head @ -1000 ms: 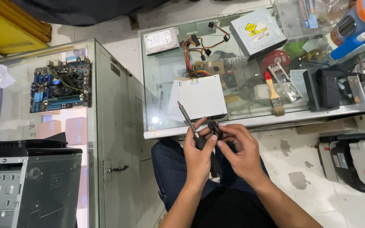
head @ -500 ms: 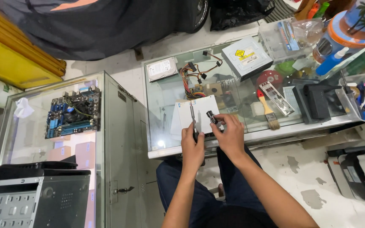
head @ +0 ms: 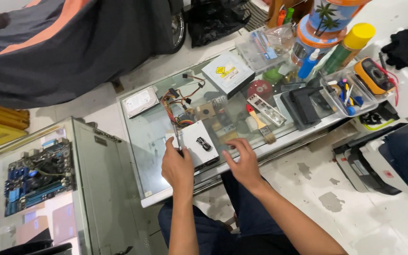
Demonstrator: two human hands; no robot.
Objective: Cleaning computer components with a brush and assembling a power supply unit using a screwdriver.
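A blue motherboard point(head: 38, 182) lies at far left on a glass case. On the glass table point(head: 152, 137), the left hand point(head: 177, 168) is closed around a slim metal screwdriver point(head: 177, 136), shaft pointing away. Just right, a small black part point(head: 203, 143) rests on a white box point(head: 195, 147). The right hand point(head: 244, 164) hovers open and empty beside it, near a red-handled brush point(head: 259, 124).
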